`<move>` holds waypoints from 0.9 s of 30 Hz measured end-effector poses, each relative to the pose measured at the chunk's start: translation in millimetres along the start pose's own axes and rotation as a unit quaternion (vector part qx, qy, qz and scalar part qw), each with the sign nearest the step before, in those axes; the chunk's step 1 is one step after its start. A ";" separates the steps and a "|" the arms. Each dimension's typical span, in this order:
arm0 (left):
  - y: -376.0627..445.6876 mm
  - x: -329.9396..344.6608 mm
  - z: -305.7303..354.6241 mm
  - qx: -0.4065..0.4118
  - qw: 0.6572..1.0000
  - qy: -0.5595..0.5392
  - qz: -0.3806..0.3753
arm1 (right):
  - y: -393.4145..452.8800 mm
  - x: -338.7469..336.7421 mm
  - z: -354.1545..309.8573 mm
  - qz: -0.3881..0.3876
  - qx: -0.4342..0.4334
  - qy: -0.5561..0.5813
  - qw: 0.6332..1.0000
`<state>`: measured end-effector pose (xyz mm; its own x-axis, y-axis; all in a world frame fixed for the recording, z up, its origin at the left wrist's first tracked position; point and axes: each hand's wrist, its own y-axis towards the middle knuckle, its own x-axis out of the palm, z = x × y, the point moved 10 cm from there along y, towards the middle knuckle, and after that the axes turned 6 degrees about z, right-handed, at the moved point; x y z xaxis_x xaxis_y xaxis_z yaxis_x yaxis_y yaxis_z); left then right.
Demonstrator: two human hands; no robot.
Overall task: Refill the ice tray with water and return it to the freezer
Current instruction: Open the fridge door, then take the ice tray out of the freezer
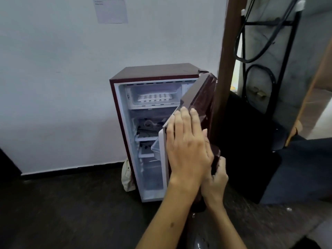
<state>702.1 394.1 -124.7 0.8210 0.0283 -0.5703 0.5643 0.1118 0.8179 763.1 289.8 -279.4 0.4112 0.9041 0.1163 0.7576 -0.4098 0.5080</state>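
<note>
A small maroon fridge stands against the white wall with its door partly swung open. At the top, inside the freezer compartment, the white ice tray lies flat. Whether its cells hold water I cannot tell. My left hand lies flat, fingers straight, against the door's outer face near its free edge. Lower down, my right hand curls around the door's edge. Below the freezer the shelves hold a few blurred items.
A brown wooden post rises just right of the door. Behind it is a black metal frame with hanging cables, above a black object. A beige bag leans against the fridge's left foot. A paper sheet hangs on the wall.
</note>
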 end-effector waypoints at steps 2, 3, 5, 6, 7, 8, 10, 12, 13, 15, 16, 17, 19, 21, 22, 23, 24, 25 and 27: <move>-5.2 -5.9 23.4 0.018 0.999 -0.048 0.003 | 6.8 -27.5 4.4 0.027 -0.003 -0.031 0.999; -7.8 -8.3 34.1 0.029 0.997 -0.077 0.006 | 11.1 -39.5 8.2 0.036 0.002 -0.045 0.998; -14.3 -11.6 54.3 0.057 0.987 -0.151 0.013 | 21.0 -61.8 14.1 0.047 0.015 -0.063 0.997; -18.3 -12.7 62.5 0.069 0.977 -0.200 0.018 | 26.4 -72.5 15.4 0.052 0.020 -0.066 0.996; -22.4 -13.7 67.7 0.075 0.965 -0.251 0.027 | 32.4 -83.2 17.0 0.056 0.026 -0.068 0.996; -26.3 -13.7 69.0 0.073 0.951 -0.298 0.040 | 39.2 -93.1 18.5 0.057 0.037 -0.075 0.995; -33.0 -7.3 61.2 0.047 0.930 -0.358 0.064 | 53.3 -111.4 26.6 0.056 0.074 -0.076 0.993; -36.9 11.5 46.3 0.006 0.920 -0.387 0.063 | 64.9 -132.3 40.0 0.085 0.151 -0.022 0.985; -37.5 25.2 39.2 -0.014 0.919 -0.390 0.049 | 68.1 -145.0 41.8 0.126 0.185 0.004 0.975; -37.0 58.8 28.6 -0.039 0.925 -0.377 -0.001 | 69.2 -175.9 23.0 0.254 0.178 -0.011 0.951; -36.3 77.2 25.1 -0.045 0.929 -0.367 -0.030 | 68.0 -187.2 0.2 0.313 0.132 -0.036 0.940; -35.3 95.7 22.8 -0.046 0.931 -0.358 -0.058 | 67.6 -191.4 -29.6 0.350 0.061 -0.067 0.932; -32.5 130.5 22.9 -0.032 0.934 -0.341 -0.107 | 63.7 -179.0 -87.9 0.360 -0.119 -0.142 0.914; -29.4 161.6 28.7 -0.004 0.935 -0.323 -0.145 | 59.6 -147.9 -118.2 0.310 -0.243 -0.190 0.900; -28.5 176.2 33.4 0.013 0.936 -0.313 -0.164 | 60.2 -129.7 -120.2 0.272 -0.259 -0.203 0.904; -28.1 190.4 38.8 0.034 0.936 -0.300 -0.182 | 61.0 -110.5 -117.4 0.230 -0.261 -0.219 0.912; -28.0 203.8 45.0 0.057 0.935 -0.287 -0.200 | 60.2 -90.6 -110.6 0.188 -0.257 -0.243 0.916; -28.1 215.5 51.6 0.081 0.933 -0.276 -0.215 | 58.7 -72.1 -100.6 0.148 -0.249 -0.277 0.916; -26.9 233.2 64.0 0.126 0.928 -0.265 -0.228 | 58.2 -42.6 -73.2 0.085 -0.230 -0.362 0.899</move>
<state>883.9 334.1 -274.8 0.3808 -0.4645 -0.7995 0.8116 -0.2464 0.5297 752.5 236.3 -192.3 0.8495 0.4492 -0.2766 0.4314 -0.2898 0.8544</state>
